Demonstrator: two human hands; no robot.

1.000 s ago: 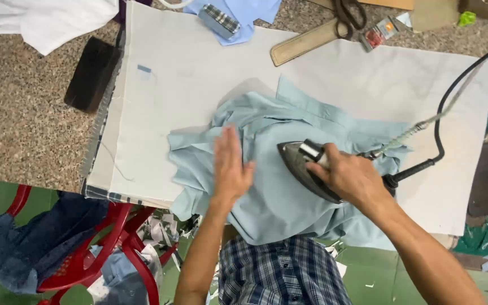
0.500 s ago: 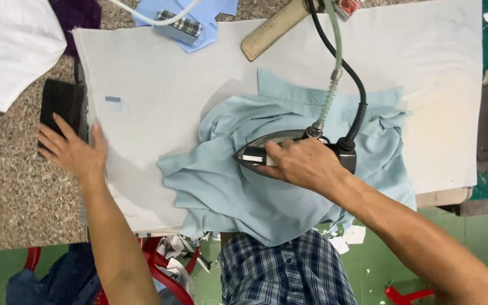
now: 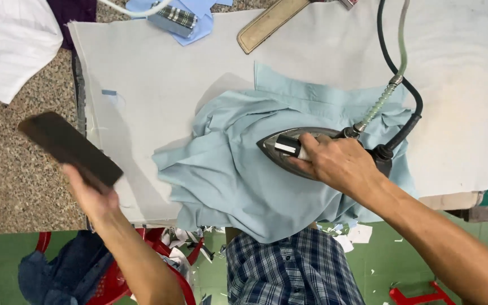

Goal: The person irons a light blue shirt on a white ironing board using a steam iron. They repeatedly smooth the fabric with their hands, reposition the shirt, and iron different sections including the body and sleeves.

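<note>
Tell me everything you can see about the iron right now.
The iron is a dark, pointed-sole steam iron lying sole-down on the crumpled light blue shirt, tip pointing to the picture's left. The right hand grips its handle, hiding most of the top; a black-and-white handle end shows by the fingers. At its heel a black cord and a pale green hose with a metal spring sleeve run up and away over the white ironing pad.

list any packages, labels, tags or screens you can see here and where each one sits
No packages, signs or screens are in view.
Small blue tag: a little rectangle on the grey pressing cloth, near its left edge, above the left hand.
Possible paper tags: white scraps on the green floor, below the table edge by the right arm; too small to tell.
</note>
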